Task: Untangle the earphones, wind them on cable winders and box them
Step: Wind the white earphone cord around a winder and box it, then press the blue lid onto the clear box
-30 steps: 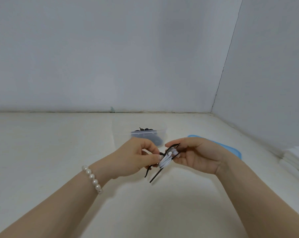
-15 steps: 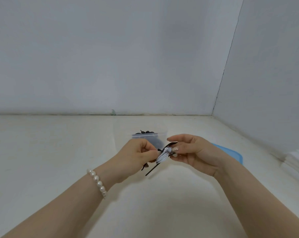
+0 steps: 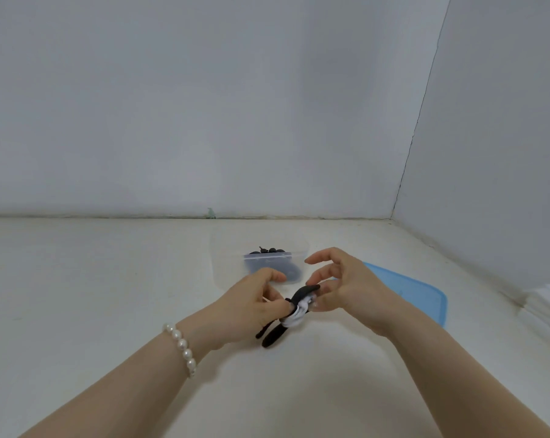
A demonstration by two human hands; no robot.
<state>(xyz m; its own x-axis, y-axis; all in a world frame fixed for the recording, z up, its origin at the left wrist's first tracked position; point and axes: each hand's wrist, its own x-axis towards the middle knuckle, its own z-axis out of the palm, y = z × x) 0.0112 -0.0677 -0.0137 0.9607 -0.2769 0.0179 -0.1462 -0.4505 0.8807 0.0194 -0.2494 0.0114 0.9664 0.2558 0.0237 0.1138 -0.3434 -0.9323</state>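
A black cable winder with white earphone cable wound round its middle hangs just above the table between both hands. My left hand grips the wound bundle from the left with curled fingers and thumb. My right hand is at the winder's upper black end, which sits between its thumb and a lower finger, while the index and middle fingers are lifted and spread. Behind the hands stands a clear plastic box holding dark winders or earphones.
A blue lid lies flat on the white table right of my right hand. Something white and stacked sits at the right edge by the wall. Walls close the back and right sides. A pearl bracelet is on my left wrist.
The bundle has tilted more upright and come slightly nearer. My right hand's index and middle fingers have lifted off it and spread. My left hand keeps its grip.
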